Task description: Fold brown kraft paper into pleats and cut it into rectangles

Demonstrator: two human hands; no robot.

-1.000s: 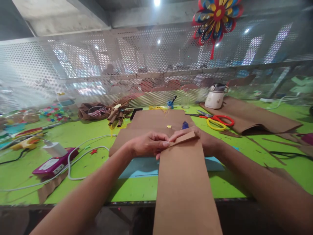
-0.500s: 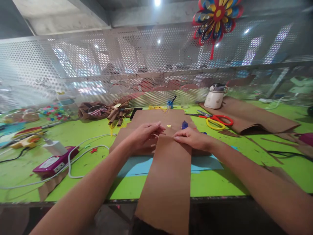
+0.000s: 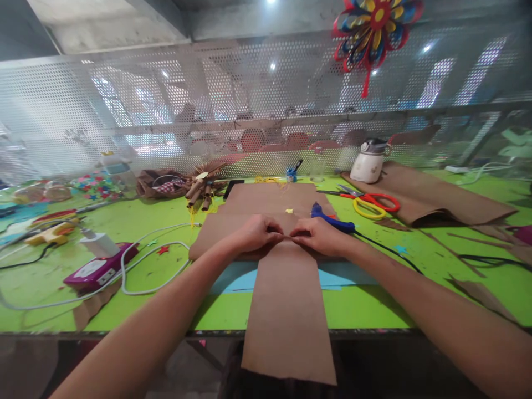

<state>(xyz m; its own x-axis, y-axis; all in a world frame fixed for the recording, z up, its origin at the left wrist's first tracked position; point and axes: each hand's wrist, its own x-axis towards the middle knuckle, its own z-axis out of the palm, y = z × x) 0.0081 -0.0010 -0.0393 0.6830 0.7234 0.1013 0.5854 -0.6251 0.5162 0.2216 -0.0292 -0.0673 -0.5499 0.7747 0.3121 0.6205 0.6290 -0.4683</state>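
A long strip of brown paper (image 3: 288, 310) hangs toward me over the table's front edge. At its far end, my left hand (image 3: 260, 233) and my right hand (image 3: 313, 235) pinch the edge close together, fingers closed on it. Beneath them lies a larger piece of brown paper (image 3: 233, 221), with light-blue paper (image 3: 235, 277) partly under it. Just beyond my right hand rests a blue glue gun (image 3: 332, 219), its black cord trailing right. A small yellow scrap (image 3: 289, 210) lies on the brown paper ahead of my fingers.
Red-and-yellow scissors (image 3: 374, 204) and a white flask (image 3: 368, 163) stand or lie at the right, by folded brown paper (image 3: 440, 199). A purple power strip (image 3: 100, 269) with white cables is at left. Rolled brown paper tubes (image 3: 199, 191) lie at the back of the green table (image 3: 166, 310).
My left hand has come over to the strip's end and now pinches it beside my right hand. The strip has straightened, and more of the glue gun shows.
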